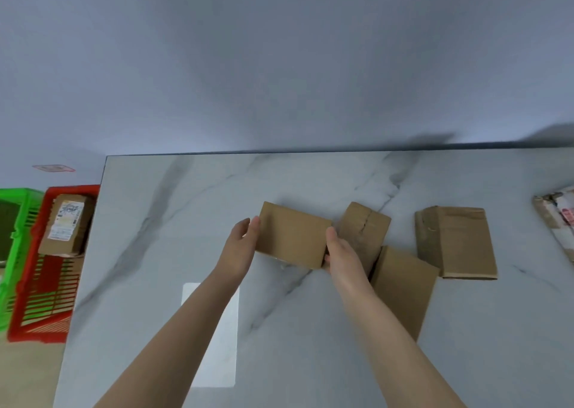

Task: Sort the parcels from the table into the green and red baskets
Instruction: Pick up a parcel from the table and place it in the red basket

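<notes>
Plainly, in the head view, the held parcel [293, 236] is a small flat cardboard box, plain brown with crisp edges and a matte face. It sits near the middle of the bench [186, 221], caught between two bare hands and tipped so that its broad face turns toward the camera. The left hand [240, 246] lays its fairly straight fingers [253, 224] against the box's left edge. The right hand [338, 249] pinches the right edge, thumb on the near face and the other fingers out of sight behind the box. It looks light and stiff, and dry card should not slip, so holding it by the two short edges seems sound, since squeezing the broad face could dent it. Just behind the right hand lies a creased parcel [363, 230] with a seam along its top, and a long flat parcel [403, 286] lies partly under the right forearm. A wider parcel [456, 241] rests apart to the right, and a paper-wrapped bundle [559, 218] sits at the picture's right edge. The bench top is smooth, pale grey, marble-veined and glossy, with a pale rectangular patch [214, 333] near the left forearm. Off its left end stand the slatted plastic red basket [52, 320], holding a labelled parcel [65, 224], and beyond it the green basket [21, 221].
</notes>
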